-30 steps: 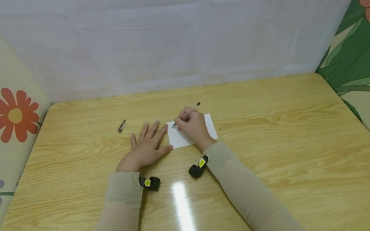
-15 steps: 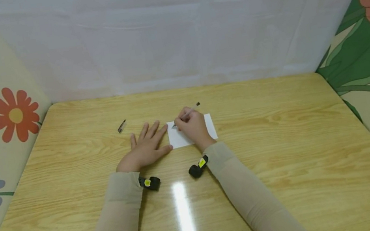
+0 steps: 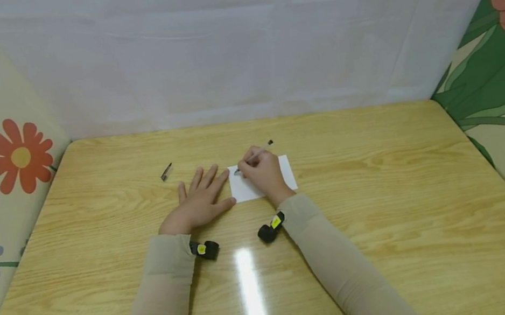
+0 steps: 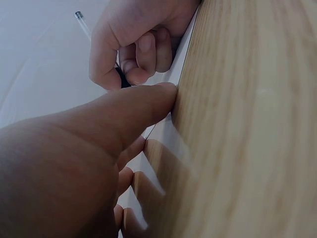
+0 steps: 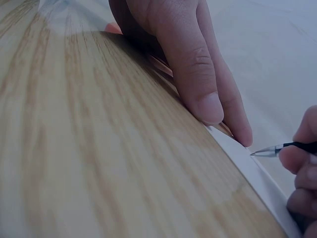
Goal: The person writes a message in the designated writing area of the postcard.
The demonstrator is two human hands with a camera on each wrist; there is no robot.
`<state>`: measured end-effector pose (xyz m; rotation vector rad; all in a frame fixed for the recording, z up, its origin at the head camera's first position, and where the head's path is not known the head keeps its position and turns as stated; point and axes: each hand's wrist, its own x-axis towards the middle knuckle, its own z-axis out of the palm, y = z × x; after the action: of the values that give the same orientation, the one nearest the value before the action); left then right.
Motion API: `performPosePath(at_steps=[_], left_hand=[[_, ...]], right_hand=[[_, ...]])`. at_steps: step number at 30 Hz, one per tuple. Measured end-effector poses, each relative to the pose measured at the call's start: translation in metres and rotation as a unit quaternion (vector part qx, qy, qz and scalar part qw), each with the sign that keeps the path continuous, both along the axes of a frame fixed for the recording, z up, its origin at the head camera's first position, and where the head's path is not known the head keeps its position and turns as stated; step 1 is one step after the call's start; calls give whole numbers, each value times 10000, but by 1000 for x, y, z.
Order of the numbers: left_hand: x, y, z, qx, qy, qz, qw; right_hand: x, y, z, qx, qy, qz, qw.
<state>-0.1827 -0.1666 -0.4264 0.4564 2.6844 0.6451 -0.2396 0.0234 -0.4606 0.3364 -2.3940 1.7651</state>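
Note:
A white sheet of paper (image 3: pixel 249 189) lies on the wooden table. My right hand (image 3: pixel 265 174) rests over it and pinches a clear pen (image 3: pixel 259 152) with a dark grip, its metal tip (image 5: pixel 262 151) down at the paper's upper left part. The pen's rear end leans up to the right. My left hand (image 3: pixel 198 203) lies flat with fingers spread, thumb and index fingertips at the paper's left edge. In the left wrist view, the left thumb (image 4: pixel 148 101) crosses in front of the right hand's curled fingers. Part of the paper is hidden under the right hand.
A pen cap (image 3: pixel 166 172) lies on the table (image 3: pixel 386 203) beyond the left hand's fingers. Black wrist cameras sit at the left wrist (image 3: pixel 205 250) and right wrist. A white cloth (image 3: pixel 236 45) hangs behind the table, with flower-patterned panels at both sides.
Almost nothing moves. The pen shifts very slightly in the right hand at the same part of the paper; the left hand stays in place.

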Motion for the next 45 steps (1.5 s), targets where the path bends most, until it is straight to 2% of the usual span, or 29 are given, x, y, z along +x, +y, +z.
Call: performPosePath(at_steps=[24,37,45], left_hand=[[1,0,0,43,33,-6,10000],[0,2,1,-86,36,-24,10000],[-1,2,0,-146,-5,-7,9999]], right_hand=[[-2,0,-1,-123,86,-93,9998],[0,0,1,-34,81,-122,9999],[-1,1,1,177,269,-204,9993]])
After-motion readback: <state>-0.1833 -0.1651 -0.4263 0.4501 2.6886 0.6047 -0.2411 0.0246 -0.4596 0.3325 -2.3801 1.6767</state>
